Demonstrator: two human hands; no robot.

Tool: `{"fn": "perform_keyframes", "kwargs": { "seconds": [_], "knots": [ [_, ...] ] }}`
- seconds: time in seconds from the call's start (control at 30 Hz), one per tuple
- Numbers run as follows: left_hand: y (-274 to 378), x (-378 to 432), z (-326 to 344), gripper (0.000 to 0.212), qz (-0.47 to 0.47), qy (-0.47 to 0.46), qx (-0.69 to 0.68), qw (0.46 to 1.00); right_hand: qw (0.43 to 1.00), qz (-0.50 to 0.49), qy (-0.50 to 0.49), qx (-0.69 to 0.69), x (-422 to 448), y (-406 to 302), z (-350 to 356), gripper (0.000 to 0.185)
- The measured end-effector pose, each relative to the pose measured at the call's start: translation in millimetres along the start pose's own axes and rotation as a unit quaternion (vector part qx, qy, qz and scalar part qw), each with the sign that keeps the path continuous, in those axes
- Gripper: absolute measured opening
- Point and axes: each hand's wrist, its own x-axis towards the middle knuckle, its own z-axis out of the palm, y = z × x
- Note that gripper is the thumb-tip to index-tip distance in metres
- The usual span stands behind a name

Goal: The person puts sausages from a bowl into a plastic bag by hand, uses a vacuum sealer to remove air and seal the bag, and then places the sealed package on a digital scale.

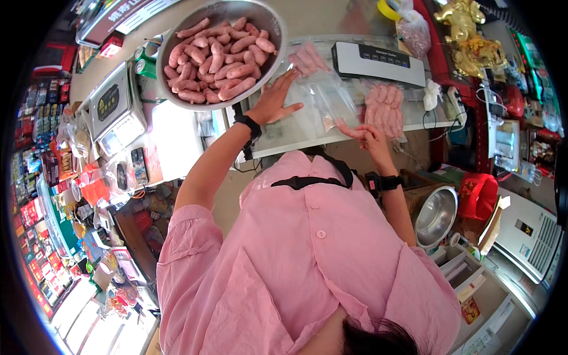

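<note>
My left hand (277,97) lies with fingers spread at the left edge of a clear plastic bag (326,100), its fingertips by the raw sausages (309,59) at the bag's far end. In my right hand (372,140) is a pink raw sausage (348,129), pinched at the bag's near end. A filled clear pack of sausages (384,108) lies just beyond that hand. Behind the bag stands a vacuum sealer (378,64). The large metal bowl (278,35) at the upper left is heaped with raw sausages (217,57).
Green cans (145,67) and a scale (116,102) stand left of the bowl. A phone (139,165) lies near the left counter edge. Cables (439,120) and a white bundle (431,94) are at the right. Below the counter are an empty metal basin (437,216) and a red bag (478,195).
</note>
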Motion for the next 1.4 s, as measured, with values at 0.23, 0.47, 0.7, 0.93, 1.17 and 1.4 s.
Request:
{"fn": "perform_keyframes", "kwargs": {
  "seconds": [0.23,0.47,0.7,0.93,1.17,1.4],
  "knots": [
    [4,4,-2,0.093,-0.008,0.038,-0.047,0.998,0.994,0.023,-0.053,0.093,20,-7,41,0.030],
    [3,7,-5,0.090,0.005,0.087,-0.053,0.995,0.961,-0.008,-0.137,0.241,65,13,65,0.035],
    [2,10,10,0.076,-0.086,0.131,-0.068,0.985,0.918,0.027,-0.130,0.373,70,-5,91,0.035],
    [-17,18,5,0.068,-0.103,0.093,-0.127,0.982,0.956,0.001,-0.108,0.272,76,-32,101,0.035],
    [-15,14,-1,0.053,-0.140,0.075,-0.115,0.981,0.869,-0.388,-0.004,-0.308,110,-19,94,0.056],
    [1,9,-2,0.041,-0.026,0.114,-0.009,0.993,0.968,-0.187,0.013,0.168,102,-8,91,0.039]
  ]
}}
